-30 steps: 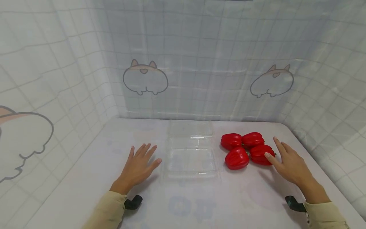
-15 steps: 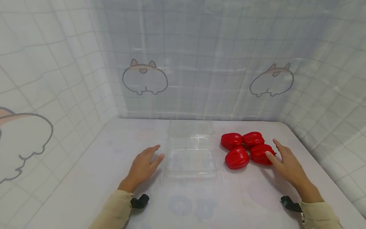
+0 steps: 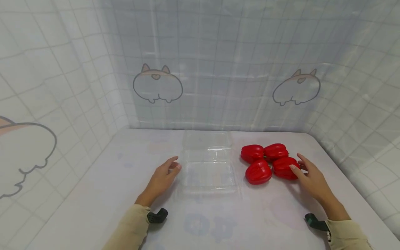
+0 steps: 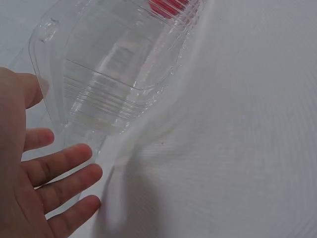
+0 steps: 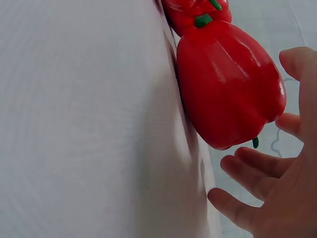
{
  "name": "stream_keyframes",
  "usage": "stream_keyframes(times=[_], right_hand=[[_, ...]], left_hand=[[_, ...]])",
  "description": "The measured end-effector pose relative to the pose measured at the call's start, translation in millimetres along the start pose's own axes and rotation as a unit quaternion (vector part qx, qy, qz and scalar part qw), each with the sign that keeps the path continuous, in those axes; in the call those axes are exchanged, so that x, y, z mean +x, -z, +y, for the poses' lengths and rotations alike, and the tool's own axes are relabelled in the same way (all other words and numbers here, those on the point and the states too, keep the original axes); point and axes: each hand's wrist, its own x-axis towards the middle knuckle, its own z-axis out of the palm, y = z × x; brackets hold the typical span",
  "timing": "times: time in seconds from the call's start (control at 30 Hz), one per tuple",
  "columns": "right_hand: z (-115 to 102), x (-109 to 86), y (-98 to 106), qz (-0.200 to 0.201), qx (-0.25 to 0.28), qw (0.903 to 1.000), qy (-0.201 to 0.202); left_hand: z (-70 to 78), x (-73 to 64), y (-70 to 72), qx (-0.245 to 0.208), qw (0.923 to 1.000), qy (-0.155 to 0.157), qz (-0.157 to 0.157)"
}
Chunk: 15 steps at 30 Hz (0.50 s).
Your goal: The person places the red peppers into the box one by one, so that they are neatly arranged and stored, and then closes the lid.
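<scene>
Loosely spread hands [image 3: 162, 178] [image 3: 314, 180], red peppers [image 3: 278, 167] beside the right, clear container [image 3: 207, 174] beside the left

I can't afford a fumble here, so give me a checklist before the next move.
1. Clear container open: ok, its halves are spread apart.
2. Container free of peppers: ok.
3. Four red peppers on the table, right of the container: ok.
4. Right grip holding the nearest pepper: not ok, fingers relaxed beside it.
5. Left grip touching the container: cannot tell, it is very close.
</scene>
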Motion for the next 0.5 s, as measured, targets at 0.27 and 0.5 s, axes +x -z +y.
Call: stream_keyframes(times=[0.27, 0.5], right_hand=[[-6, 6.6, -4, -0.034, 0.022, 0.9981, -0.047], [0, 10.7, -1, -0.066, 0.040, 0.9953, -0.059]], left_hand=[[-6.0, -1.8, -0.3, -0.037, 0.9993, 0.004, -0.010], [-6.5, -1.0, -5.0, -0.074, 0.9969, 0.002, -0.027]])
